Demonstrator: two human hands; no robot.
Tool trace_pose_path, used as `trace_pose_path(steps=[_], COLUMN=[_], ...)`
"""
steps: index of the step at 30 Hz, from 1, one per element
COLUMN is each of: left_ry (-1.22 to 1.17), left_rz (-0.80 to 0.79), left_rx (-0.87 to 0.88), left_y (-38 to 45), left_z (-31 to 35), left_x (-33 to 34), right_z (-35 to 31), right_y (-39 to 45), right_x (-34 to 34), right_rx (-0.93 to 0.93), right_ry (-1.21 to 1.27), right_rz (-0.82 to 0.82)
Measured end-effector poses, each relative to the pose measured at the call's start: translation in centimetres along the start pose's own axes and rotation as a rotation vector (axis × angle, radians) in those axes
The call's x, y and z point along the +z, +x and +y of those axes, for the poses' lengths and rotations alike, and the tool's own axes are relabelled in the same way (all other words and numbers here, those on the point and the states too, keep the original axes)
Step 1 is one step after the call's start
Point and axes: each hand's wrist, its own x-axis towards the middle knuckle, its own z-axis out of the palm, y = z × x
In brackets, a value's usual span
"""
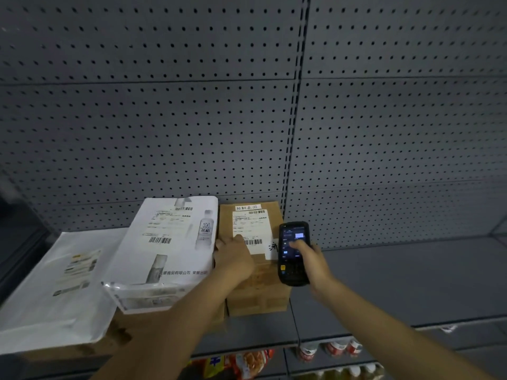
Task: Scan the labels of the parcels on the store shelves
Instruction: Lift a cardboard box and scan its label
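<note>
A brown cardboard parcel (262, 283) stands on the grey shelf (397, 283), with a white barcode label (252, 224) on top. My left hand (233, 259) rests flat on the parcel, its fingers touching the label's lower left corner. My right hand (310, 263) grips a black handheld scanner (293, 253) just right of the label, thumb on its lit screen. Left of the box lies a white parcel bag (170, 242) with a printed label and bottle pictures. Further left sits another white bag (57, 292).
Grey pegboard (247, 105) forms the back wall of the shelf. The shelf's right half holds nothing. Below the shelf edge, a lower shelf carries snack packets (238, 363) and small bottles (332, 349).
</note>
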Motion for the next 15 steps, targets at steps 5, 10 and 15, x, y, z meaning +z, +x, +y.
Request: trace_pose_path(steps=[5,10,15], left_ry=[-0.162,-0.206,-0.213], left_rz=[-0.037,-0.074,-0.129], left_rx=[-0.037,-0.015,0.005], left_y=[0.8,0.3,-0.8], left_z=[-0.4,-0.9,-0.9], left_x=[0.1,-0.3,0.0], right_z=[0.4,0.6,1.1], right_y=[-0.2,-0.9,-2.3], right_x=[0.1,-0.3,-1.2], right_rx=[0.013,0.013,0.0], right_ry=[0.014,-0.014,-0.021], right_rz=[0.033,0.056,0.055])
